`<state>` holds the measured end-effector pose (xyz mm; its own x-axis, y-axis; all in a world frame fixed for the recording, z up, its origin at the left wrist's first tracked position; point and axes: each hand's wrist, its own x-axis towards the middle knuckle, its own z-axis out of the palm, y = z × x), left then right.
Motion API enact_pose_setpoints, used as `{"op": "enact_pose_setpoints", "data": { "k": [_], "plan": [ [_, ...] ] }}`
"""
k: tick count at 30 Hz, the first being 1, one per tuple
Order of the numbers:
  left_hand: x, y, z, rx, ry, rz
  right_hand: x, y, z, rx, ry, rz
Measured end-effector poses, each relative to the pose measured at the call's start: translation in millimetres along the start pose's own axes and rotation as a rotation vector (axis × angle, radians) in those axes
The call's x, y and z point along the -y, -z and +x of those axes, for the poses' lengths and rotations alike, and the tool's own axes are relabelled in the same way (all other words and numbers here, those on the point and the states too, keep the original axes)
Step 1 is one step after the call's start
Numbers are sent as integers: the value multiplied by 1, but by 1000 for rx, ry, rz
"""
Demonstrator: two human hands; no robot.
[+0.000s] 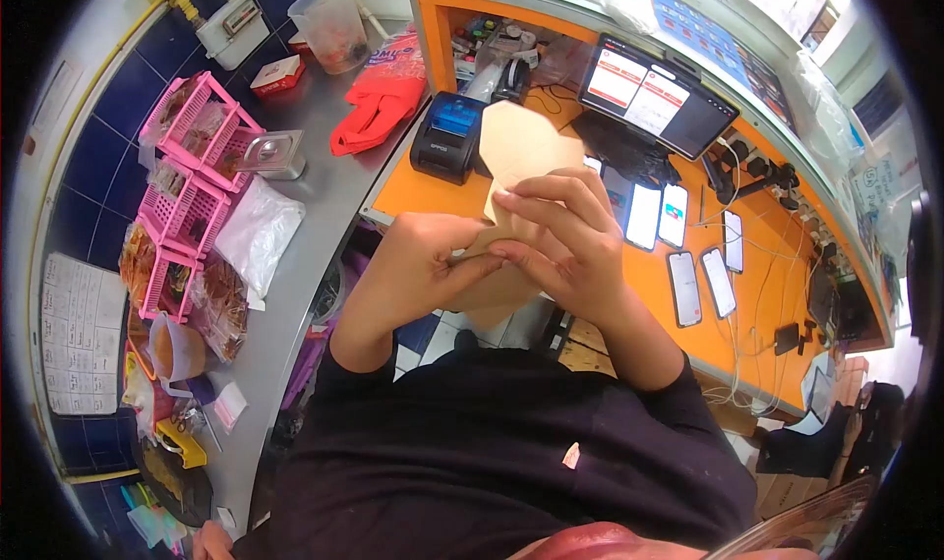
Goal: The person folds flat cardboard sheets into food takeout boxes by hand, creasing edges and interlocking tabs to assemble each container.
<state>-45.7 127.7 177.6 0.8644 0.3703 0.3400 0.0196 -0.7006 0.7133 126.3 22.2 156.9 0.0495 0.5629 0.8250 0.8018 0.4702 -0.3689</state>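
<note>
A tan cardboard piece (528, 145) with folded flaps is held up in front of my chest. My left hand (425, 257) grips its lower left side, with the fingers curled behind it and the thumb pressed along a fold. My right hand (568, 228) pinches the fold from the other side, thumb below and fingers above. One flap stands up beyond my hands and another part hangs below them. The piece partly hides the desk edge. Just beyond it sits a black and blue receipt printer (448, 139).
An orange desk (629, 285) holds several phones (644, 216), cables and a monitor (657, 93). On the left, a steel counter (320, 181) carries pink baskets (182, 206), a metal container (273, 155), a white bag (258, 231) and a red bag (379, 113). Another person's hand (211, 540) shows at bottom left.
</note>
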Motion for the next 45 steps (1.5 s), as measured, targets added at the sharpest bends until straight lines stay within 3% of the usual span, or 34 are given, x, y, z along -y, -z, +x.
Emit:
{"op": "enact_pose_setpoints", "data": {
  "k": [3, 9, 12, 13, 15, 17, 19, 22, 25, 28, 31, 35, 38, 41, 42, 45],
  "plan": [
    [1, 0, 2, -19, -137, 55, -2, -3, -4, -5, -26, 121],
    [0, -12, -1, -173, -162, 187, -2, -15, -16, -129, -54, 177],
    [4, -26, -5, -580, 85, 124, -4, -13, -20, -119, -106, 207],
    [4, -25, -3, -590, -2, 160, -6, -13, -22, -93, -121, 220],
    [-1, -18, 1, -607, -174, 233, -3, -16, -20, -128, -133, 244],
    [-9, -11, 3, -431, -165, 165, 3, -17, -15, -238, -119, 260],
    [-18, -8, 5, -245, -103, 104, -5, -11, -12, -203, -27, 116],
    [-14, 0, 4, -88, -239, 93, -9, -7, -16, -188, 0, 65],
    [-8, -7, -5, -163, -190, 90, -8, -5, -20, -177, -14, 128],
    [2, -2, -1, -188, -397, 190, -3, -4, -24, -155, -9, 179],
    [-9, -1, -1, -191, -455, 191, 2, -5, -26, -149, -1, 218],
    [-8, -8, -12, -431, -469, 178, 7, 3, -24, -129, -2, 256],
    [-18, -16, -6, -587, -372, 286, 14, 12, -24, -165, 105, 99],
    [-22, -17, -1, -379, -375, 249, 17, 18, -23, -192, 133, 57],
    [-12, -18, 2, -371, -480, 204, 17, 19, -22, -184, 140, 32],
    [-5, -20, 0, -451, -526, 252, 16, 22, -19, -188, 78, 28]
  ]
}}
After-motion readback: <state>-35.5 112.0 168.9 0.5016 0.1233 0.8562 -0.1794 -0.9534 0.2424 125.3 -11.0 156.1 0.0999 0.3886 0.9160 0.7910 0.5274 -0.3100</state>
